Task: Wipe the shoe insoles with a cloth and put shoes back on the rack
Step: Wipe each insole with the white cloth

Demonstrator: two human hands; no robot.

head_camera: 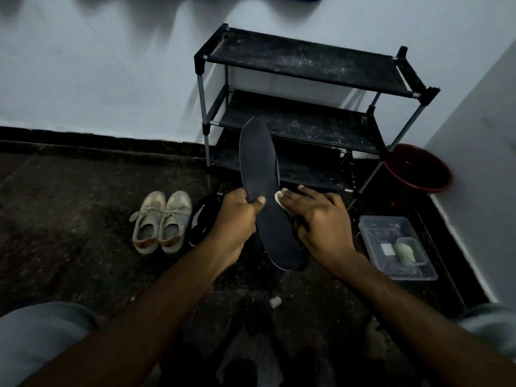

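Note:
A long dark insole (264, 180) stands on end in front of me, toe end up. My left hand (234, 219) grips its left edge, thumb across the face. My right hand (318, 219) lies against its right edge with fingers fairly straight, pressing a small white cloth (278, 197) that peeks out under the fingertips. A black shoe (199, 222) lies on the floor just behind my left hand, mostly hidden. A beige pair of sneakers (160, 222) stands to its left. The black three-shelf rack (301, 107) stands against the wall with bare dusty shelves.
A dark red bucket (418, 169) sits right of the rack by the wall corner. A clear plastic tub (396, 244) with small pale items lies on the floor at right. A small pale cap (274, 302) lies on the dark floor near my knees.

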